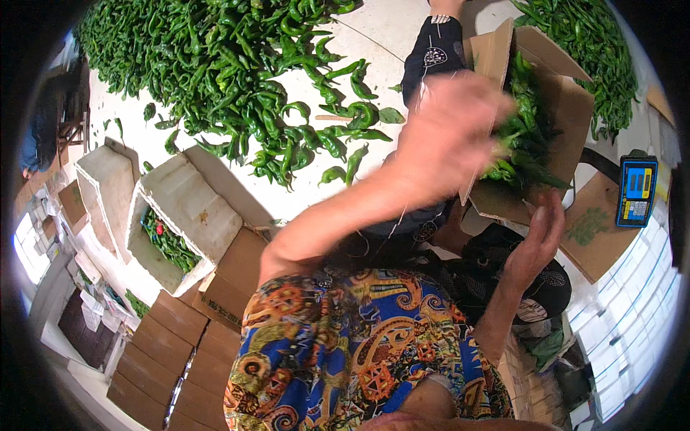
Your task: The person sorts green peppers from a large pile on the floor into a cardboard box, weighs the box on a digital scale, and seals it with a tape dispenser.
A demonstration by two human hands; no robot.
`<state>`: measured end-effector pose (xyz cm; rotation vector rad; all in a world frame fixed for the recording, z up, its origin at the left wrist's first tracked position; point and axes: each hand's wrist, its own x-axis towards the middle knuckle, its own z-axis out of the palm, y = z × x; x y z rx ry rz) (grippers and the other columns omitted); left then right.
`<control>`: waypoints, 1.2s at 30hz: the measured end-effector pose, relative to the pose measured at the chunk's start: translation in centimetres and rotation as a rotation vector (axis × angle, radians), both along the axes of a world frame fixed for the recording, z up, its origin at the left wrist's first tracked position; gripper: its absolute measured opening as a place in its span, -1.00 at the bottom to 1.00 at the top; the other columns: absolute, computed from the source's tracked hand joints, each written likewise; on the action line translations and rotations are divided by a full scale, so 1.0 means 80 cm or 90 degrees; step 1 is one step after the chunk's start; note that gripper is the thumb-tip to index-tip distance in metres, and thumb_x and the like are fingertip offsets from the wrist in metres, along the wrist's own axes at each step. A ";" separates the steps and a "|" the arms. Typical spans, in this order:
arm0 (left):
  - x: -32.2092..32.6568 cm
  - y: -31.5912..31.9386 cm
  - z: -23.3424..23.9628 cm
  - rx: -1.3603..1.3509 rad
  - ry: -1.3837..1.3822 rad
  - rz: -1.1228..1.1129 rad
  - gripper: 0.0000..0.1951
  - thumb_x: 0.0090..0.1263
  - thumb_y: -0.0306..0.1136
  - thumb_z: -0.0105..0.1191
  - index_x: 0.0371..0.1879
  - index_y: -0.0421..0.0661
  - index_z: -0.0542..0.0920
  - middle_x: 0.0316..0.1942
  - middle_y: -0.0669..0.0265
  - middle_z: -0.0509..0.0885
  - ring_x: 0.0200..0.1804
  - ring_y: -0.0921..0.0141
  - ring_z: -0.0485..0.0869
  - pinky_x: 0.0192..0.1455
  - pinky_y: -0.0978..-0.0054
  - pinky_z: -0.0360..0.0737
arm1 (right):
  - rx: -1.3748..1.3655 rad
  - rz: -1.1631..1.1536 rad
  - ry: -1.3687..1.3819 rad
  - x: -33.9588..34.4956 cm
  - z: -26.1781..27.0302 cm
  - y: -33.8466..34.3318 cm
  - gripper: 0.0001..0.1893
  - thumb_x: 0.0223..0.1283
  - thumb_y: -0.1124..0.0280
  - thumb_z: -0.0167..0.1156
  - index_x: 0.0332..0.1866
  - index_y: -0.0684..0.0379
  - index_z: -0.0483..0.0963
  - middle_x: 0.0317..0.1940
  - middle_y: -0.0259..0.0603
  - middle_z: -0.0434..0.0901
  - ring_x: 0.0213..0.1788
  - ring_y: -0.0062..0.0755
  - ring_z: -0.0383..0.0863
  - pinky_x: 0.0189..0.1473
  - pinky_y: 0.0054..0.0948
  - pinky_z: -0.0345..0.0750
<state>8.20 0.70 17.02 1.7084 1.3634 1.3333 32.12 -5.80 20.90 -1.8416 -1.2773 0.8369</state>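
Note:
My left hand, blurred by motion, reaches across to the near left edge of an open cardboard box. Whether its fingers hold anything cannot be told. Long green peppers lie inside the box, some right beside my fingers. My right hand is at the box's lower edge, fingers extended and apart from the thumb, with no object seen in it; whether it touches the cardboard is unclear. A large heap of green peppers covers the upper left of the pale surface, with loose ones spread towards the middle.
Another person's patterned black sleeve is just behind my left hand. A second pepper heap lies at the upper right, above a blue-and-black keypad display. White foam boxes, one with peppers inside, and brown cartons stand at left.

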 end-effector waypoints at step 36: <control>-0.150 -0.005 -0.315 -0.574 0.412 0.253 -0.32 0.03 0.04 0.44 0.08 0.00 0.47 0.05 -0.01 0.58 0.07 -0.07 0.64 0.02 -0.05 0.64 | 0.222 0.535 -0.428 -0.021 -0.045 0.018 -0.91 0.06 0.49 0.27 -0.31 0.21 0.63 -0.37 -0.19 0.53 -0.34 -0.18 0.55 -0.35 -0.19 0.43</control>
